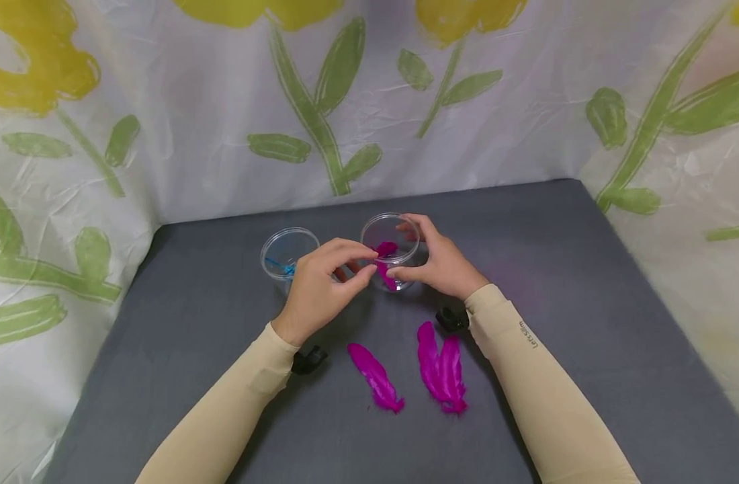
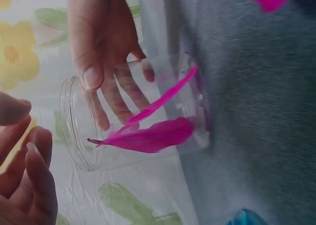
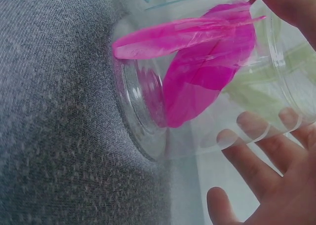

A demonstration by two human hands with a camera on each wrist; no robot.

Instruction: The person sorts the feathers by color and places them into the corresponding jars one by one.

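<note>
A clear plastic jar (image 1: 408, 236) stands lidless on the grey cloth, gripped by my right hand (image 1: 445, 265) with the thumb on the near side and fingers around the far side. Two magenta feathers (image 2: 153, 138) lean inside it, their quills toward the mouth. My left hand (image 1: 322, 286) is at the jar's left rim, fingers loosely bent with nothing between them; in the left wrist view its fingertips (image 2: 34, 151) are just outside the mouth. A second clear jar (image 1: 291, 235) with something blue (image 1: 289, 269) in it stands left, partly hidden by the left hand.
Nearer me, a single magenta feather (image 1: 375, 376) lies on the grey cloth (image 1: 563, 323), with a pair of magenta feathers (image 1: 442, 370) to its right between the forearms. A white sheet with painted flowers (image 1: 312, 114) encloses the back and sides.
</note>
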